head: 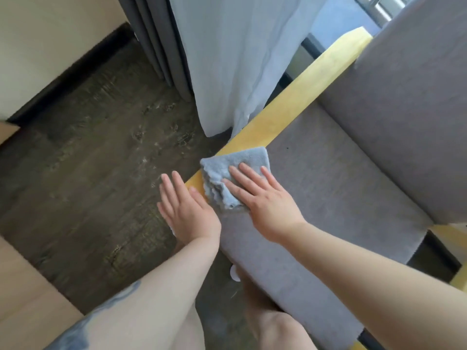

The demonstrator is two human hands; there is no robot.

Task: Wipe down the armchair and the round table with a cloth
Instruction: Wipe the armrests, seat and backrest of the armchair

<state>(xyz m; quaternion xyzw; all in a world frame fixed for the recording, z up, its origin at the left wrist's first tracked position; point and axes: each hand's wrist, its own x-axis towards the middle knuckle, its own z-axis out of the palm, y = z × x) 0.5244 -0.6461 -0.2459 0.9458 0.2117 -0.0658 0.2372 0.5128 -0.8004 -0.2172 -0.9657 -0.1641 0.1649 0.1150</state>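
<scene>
A: Which step is in hand?

B: The armchair, I'd judge. The right hand (pixel 262 198) lies flat on the blue cloth (pixel 227 178), fingers (pixel 249 170) straight and pressing it down rather than curled round it. The cloth sits at the near end of the yellow wooden armrest (pixel 290 102), draped half over the rail and half onto the grey seat cushion (pixel 328 178) just beside it.

A: And the left hand?

B: The left hand (pixel 184 208) is on the other side of the armrest from the cushion, just beside the cloth, fingers straight and released, holding nothing. Whether it touches the rail or only hovers at it, I cannot tell.

A: Where's the round table?

B: Not in view. Beyond the armrest there is only dark wood floor (pixel 88 147), a white curtain (pixel 240 59) hanging down close to the rail, and the grey backrest (pixel 417 109) at the rail's far end.

A: So what does the next move call for?

B: Probably sliding the cloth along the armrest toward the backrest, keeping the palm flat so the cloth doesn't bunch, and staying clear of the curtain hem where it brushes the rail. The table seems not yet reached.
</scene>
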